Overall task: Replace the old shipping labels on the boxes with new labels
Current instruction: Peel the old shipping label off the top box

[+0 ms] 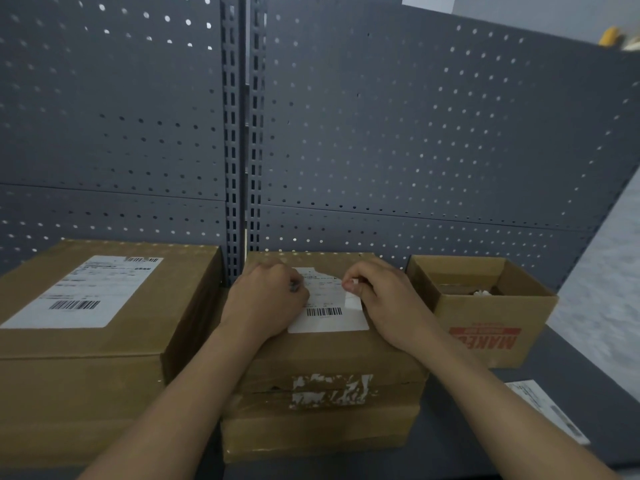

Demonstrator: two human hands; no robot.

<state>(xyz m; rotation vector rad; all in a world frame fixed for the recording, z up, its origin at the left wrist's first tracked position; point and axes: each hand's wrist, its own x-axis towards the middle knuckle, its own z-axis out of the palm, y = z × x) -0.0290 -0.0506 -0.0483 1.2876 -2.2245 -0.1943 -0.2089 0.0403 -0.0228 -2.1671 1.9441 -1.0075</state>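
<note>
Peeling under way on the middle brown cardboard box (322,358) on the dark grey counter (485,393): right hand (381,299) pinches the old white paper shipping label (329,317) by its torn top edge; left hand (266,299), fingers (294,284) curled, presses beside, grip unclear. Next, likely a slow, flat pull.

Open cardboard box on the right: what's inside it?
Inside the open cardboard box, only a small white object shows near the bottom; the box's front wall covers the rest.

A: Left hand (266,299)?
B: Rests on the left edge of the label (329,322), fingers curled under, knuckles up; unclear whether holding anything.
A: Right hand (379,299)?
B: Pinches a peeled scrap at the label's upper right edge between thumb and forefinger, forearm stretched forward.
</note>
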